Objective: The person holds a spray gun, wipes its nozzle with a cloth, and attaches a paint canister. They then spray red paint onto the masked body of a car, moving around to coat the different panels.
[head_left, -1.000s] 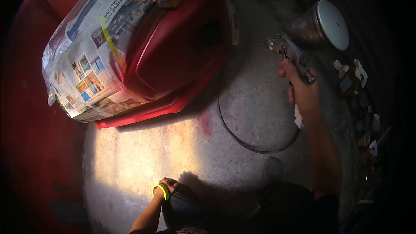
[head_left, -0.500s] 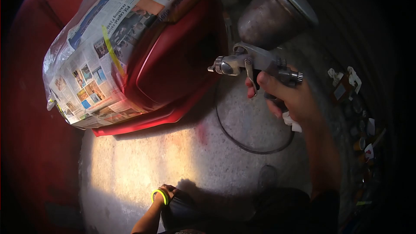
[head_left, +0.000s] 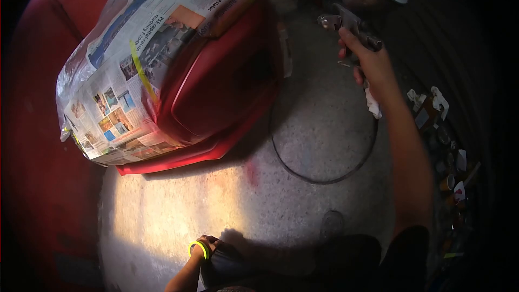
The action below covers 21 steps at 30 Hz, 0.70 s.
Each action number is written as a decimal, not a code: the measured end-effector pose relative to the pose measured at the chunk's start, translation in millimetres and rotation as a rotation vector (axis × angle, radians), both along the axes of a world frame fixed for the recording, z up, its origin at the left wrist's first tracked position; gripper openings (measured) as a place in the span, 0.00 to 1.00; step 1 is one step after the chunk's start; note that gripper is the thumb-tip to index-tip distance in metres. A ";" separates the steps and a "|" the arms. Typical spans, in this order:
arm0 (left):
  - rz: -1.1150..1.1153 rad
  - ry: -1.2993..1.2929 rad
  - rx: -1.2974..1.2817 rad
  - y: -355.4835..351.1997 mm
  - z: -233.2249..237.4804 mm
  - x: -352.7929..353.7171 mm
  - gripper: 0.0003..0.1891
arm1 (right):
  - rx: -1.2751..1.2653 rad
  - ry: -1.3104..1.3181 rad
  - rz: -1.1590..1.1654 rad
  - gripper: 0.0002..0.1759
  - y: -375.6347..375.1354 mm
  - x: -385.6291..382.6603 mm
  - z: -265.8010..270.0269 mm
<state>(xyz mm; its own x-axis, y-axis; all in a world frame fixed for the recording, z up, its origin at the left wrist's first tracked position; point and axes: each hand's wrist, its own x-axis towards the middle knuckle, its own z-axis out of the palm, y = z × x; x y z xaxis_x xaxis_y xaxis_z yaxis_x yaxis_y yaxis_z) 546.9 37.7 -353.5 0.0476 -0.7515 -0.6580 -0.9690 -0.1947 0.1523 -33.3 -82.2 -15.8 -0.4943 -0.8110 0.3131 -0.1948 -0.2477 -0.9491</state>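
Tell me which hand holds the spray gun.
The right hand, raised at upper right, grips the spray gun; the left hand, wearing a yellow wristband, rests on the knee.

Dim overall; one warm bright patch lies on the floor (head_left: 178, 205) toward 7 o'clock. Corners go black, fisheye distortion bows the edges, and deep shadow swallows the 3 o'clock side.
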 end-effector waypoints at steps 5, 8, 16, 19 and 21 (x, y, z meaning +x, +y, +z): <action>-0.032 -0.012 -0.065 2.0 -5.2 3.6 0.25 | -0.047 -0.099 0.385 0.23 21.9 2.0 22.8; -0.157 -0.019 -0.110 4.9 -43.0 31.0 0.24 | -0.020 -0.054 0.426 0.24 6.6 -7.4 33.9; -0.089 -0.046 -0.100 3.6 -4.9 0.0 0.23 | 0.068 -0.016 0.027 0.22 -40.4 -39.5 21.9; -0.087 -0.022 -0.107 3.8 -9.6 4.7 0.23 | 0.092 -0.016 0.047 0.21 -14.7 -35.3 0.6; -0.069 0.011 -0.104 4.0 -13.3 8.4 0.22 | -0.004 -0.072 0.107 0.22 3.9 -23.9 -26.8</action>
<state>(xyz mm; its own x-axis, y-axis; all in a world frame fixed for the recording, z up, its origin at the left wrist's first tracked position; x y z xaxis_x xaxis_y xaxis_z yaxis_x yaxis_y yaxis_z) 555.3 41.7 -366.8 -0.0136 -0.8169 -0.5767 -0.9776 -0.1101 0.1791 -57.2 -78.3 -42.5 -0.4268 -0.8588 0.2832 -0.0981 -0.2673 -0.9586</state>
